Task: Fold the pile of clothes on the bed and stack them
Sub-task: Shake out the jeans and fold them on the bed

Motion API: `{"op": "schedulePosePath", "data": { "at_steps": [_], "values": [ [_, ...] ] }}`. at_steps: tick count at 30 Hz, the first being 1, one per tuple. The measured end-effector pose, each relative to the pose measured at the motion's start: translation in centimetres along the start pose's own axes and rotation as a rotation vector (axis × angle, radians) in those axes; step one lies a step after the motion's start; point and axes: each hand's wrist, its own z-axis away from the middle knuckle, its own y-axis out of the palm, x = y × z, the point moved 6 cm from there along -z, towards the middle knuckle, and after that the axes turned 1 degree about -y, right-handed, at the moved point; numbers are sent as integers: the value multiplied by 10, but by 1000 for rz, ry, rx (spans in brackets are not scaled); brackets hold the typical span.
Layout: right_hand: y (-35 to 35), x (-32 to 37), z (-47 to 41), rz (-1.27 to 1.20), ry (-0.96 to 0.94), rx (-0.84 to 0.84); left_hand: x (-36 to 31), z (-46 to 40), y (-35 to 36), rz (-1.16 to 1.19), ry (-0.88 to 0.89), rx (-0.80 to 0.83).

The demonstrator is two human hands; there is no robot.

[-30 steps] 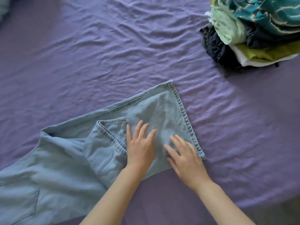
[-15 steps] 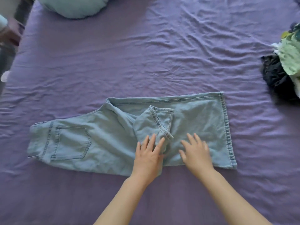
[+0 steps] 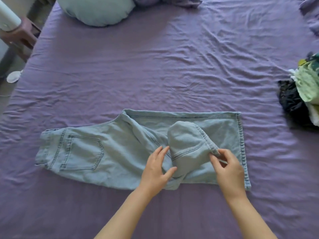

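Light blue jeans lie folded lengthwise across the purple bed sheet, back pocket at the left, leg hems at the right. One leg end is doubled back over the other and bulges up in the middle. My right hand pinches the hem of that doubled-back leg between thumb and fingers. My left hand rests on the denim just left of the bulge, fingers apart, thumb against the fold. A pile of clothes, dark, green and white, sits at the right edge, partly cut off.
A pale blue pillow lies at the head of the bed, with crumpled purple bedding beside it. A wooden bedside stand and a white object are off the bed's left edge.
My right hand went from lying flat on the jeans to pinching the folded-back leg's hem, lifting it into a bulge. The view shifted left, so most of the clothes pile left the frame.
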Motion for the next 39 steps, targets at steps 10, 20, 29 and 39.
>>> {"op": "schedulePosePath", "data": {
  "at_steps": [10, 20, 29, 39],
  "values": [
    [-83, 83, 23, 62, -488, -173, -72, -52, -27, -69, 272, 251],
    [-60, -14, -68, -15, 23, -251, -28, -113, -29, -426, 135, 216],
    [-49, -107, -100, 205, 393, -184, 3, -178, 1, -724, 172, 278],
    [-59, -109, -131, 14, 374, -224, 6, -191, -24, -349, 48, 336]
  ]
}}
